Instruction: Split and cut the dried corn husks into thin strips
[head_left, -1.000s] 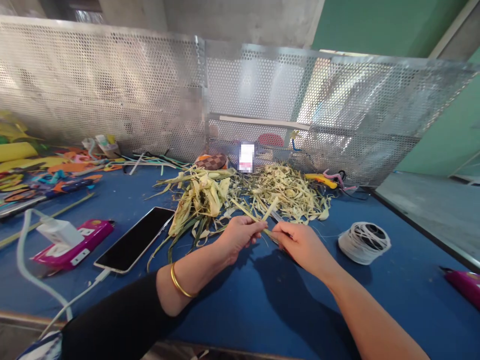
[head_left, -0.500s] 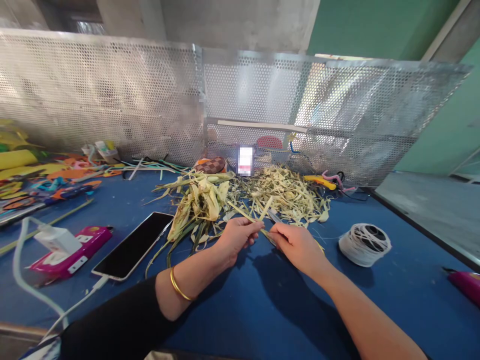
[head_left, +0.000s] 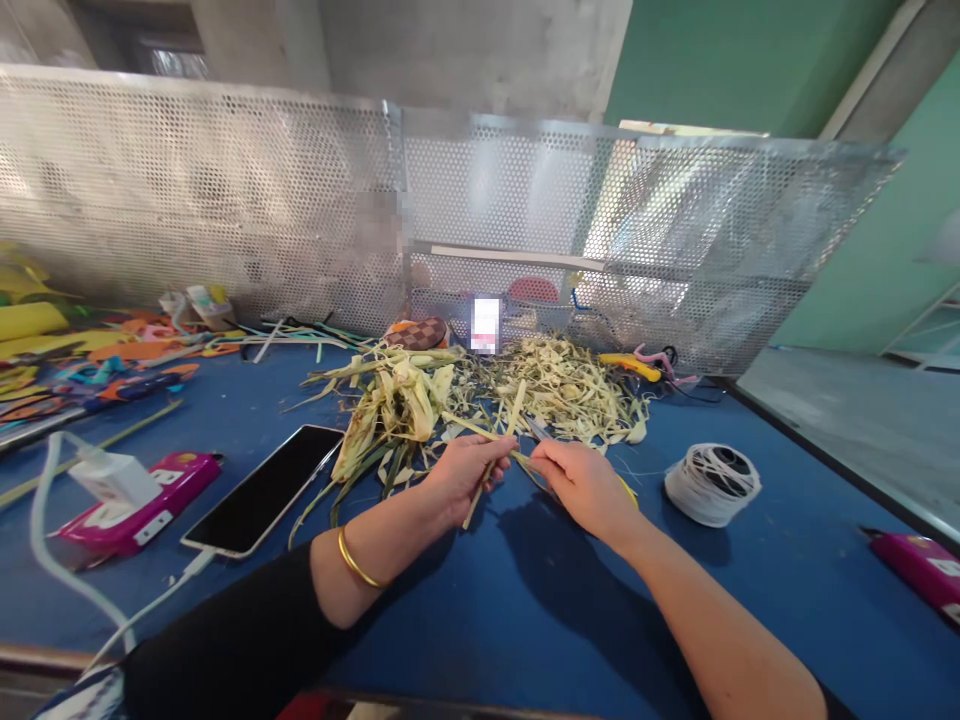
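Leaf strips (head_left: 517,407) before white panel (head_left: 486,320) (unreadable)

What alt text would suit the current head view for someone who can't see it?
The left hand pinches crossed pale plant strips over a blue table, while the right hand, close beside it, holds a grey-tipped tool. Behind lies shredded plant matter; a phone sits to the left, a spool of white thread to the right.

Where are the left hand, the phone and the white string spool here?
Left hand (head_left: 466,472): head view, back of the hand.
Phone (head_left: 264,490): head view, dark screen.
White string spool (head_left: 705,490): head view, wound side.
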